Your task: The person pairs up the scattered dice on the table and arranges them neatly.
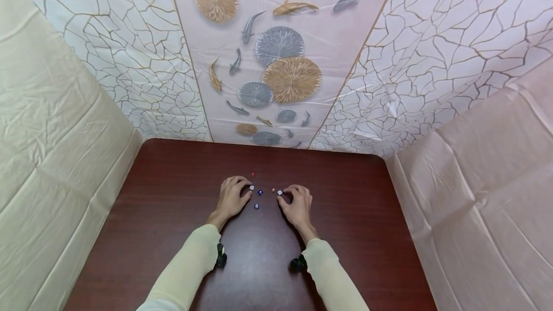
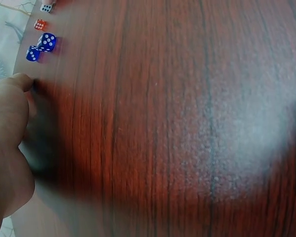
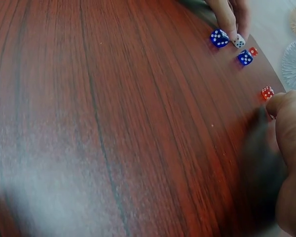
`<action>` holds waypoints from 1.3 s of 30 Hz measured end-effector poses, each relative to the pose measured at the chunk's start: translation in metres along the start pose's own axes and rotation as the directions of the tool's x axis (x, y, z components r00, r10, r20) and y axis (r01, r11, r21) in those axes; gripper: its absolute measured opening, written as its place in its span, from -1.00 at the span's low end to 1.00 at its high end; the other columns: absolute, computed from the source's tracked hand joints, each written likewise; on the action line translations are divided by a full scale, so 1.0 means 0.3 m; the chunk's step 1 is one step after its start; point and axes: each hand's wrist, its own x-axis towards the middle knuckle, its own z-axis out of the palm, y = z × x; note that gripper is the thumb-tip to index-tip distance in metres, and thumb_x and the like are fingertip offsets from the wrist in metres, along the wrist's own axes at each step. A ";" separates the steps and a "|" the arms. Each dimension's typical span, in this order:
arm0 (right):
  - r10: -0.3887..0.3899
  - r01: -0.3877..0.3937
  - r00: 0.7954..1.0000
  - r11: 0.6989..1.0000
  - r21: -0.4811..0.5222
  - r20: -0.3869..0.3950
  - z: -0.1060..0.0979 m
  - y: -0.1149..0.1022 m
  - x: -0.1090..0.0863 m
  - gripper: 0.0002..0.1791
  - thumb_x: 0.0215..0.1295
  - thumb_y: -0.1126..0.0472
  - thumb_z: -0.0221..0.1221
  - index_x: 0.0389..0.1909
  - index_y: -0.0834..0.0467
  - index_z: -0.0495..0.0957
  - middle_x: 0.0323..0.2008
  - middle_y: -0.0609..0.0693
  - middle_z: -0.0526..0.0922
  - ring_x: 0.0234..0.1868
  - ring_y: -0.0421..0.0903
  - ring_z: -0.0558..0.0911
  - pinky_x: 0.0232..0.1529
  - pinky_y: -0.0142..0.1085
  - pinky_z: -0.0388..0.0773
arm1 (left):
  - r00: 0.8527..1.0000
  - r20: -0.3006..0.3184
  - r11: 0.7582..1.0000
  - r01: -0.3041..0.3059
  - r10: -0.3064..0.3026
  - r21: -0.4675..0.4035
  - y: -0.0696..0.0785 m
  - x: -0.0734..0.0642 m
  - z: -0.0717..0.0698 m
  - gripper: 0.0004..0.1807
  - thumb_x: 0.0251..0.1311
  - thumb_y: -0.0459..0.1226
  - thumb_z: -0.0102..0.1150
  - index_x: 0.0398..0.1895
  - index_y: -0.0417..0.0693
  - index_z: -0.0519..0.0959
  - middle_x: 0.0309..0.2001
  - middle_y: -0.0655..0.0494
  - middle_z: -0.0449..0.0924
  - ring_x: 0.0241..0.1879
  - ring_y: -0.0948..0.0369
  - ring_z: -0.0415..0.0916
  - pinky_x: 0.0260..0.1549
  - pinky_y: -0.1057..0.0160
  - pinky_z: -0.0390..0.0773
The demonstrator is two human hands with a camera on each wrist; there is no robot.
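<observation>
On the tabletop, my left hand (image 1: 233, 197) pinches a white die (image 1: 252, 187) between thumb and fingertips; the right wrist view catches this white die (image 3: 238, 41) right at the fingertips. Opposite it, my right hand (image 1: 297, 205) holds another white die (image 1: 280, 192) at the tips of thumb and forefinger. Between the hands are a blue die (image 1: 260, 192) and, just left of the right fingertips, a red die (image 1: 273, 190). A second blue die (image 1: 257, 206) lies nearer to me. Beyond the left fingertips sits a second red die (image 1: 253, 174).
The dark red-brown wooden table (image 1: 173, 244) reflects light near its front. A patterned curtain (image 1: 268, 119) with fish and round leaves hangs behind its far edge. Plain cream cloth (image 1: 56, 157) flanks it on the left, and pinkish cloth (image 1: 471, 181) on the right.
</observation>
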 end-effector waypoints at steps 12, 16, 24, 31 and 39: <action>0.108 -0.107 0.992 0.994 -0.013 0.059 0.006 -0.019 0.005 -0.73 0.36 0.14 0.60 -0.04 0.18 0.84 0.16 0.15 0.74 0.39 0.23 0.52 0.60 0.24 0.23 | 0.999 0.023 0.999 0.043 -0.044 0.002 0.014 0.000 0.000 -0.74 0.44 -0.24 0.51 0.13 -0.05 0.83 0.24 -0.06 0.75 0.40 -0.17 0.55 0.62 -0.37 0.25; 0.110 -0.109 0.993 0.994 -0.015 0.050 0.012 -0.020 0.005 -0.75 0.37 0.14 0.59 -0.06 0.18 0.84 0.16 0.15 0.75 0.39 0.23 0.52 0.60 0.25 0.22 | 0.999 0.023 0.999 0.046 -0.046 -0.006 0.014 0.001 0.000 -0.76 0.44 -0.24 0.51 0.10 -0.06 0.83 0.24 -0.07 0.75 0.40 -0.18 0.54 0.63 -0.38 0.24; 0.094 -0.094 0.996 0.995 -0.017 0.012 0.022 -0.016 0.005 -0.77 0.34 0.16 0.60 -0.10 0.17 0.85 0.14 0.13 0.75 0.36 0.23 0.54 0.58 0.25 0.24 | 0.999 0.005 0.999 0.034 -0.034 0.008 0.014 0.004 -0.002 -0.81 0.42 -0.26 0.53 0.02 -0.07 0.85 0.21 -0.06 0.77 0.36 -0.18 0.57 0.59 -0.41 0.30; 0.044 -0.043 0.998 0.999 0.026 -0.055 0.042 0.004 0.000 -0.79 0.28 0.21 0.60 -0.17 0.20 0.83 0.09 0.16 0.74 0.28 0.27 0.54 0.49 0.31 0.25 | 0.999 0.008 0.999 0.035 -0.035 0.003 0.019 0.000 -0.005 -0.81 0.41 -0.26 0.54 0.01 -0.07 0.85 0.21 -0.06 0.77 0.36 -0.18 0.58 0.59 -0.39 0.30; 0.069 -0.069 0.997 0.998 0.016 -0.024 0.035 -0.001 0.004 -0.80 0.32 0.22 0.57 -0.13 0.20 0.83 0.12 0.18 0.74 0.32 0.26 0.53 0.54 0.28 0.25 | 0.999 -0.007 0.999 0.042 -0.042 0.001 0.021 -0.004 -0.003 -0.82 0.40 -0.27 0.55 0.00 -0.09 0.85 0.19 -0.07 0.77 0.34 -0.19 0.59 0.59 -0.40 0.30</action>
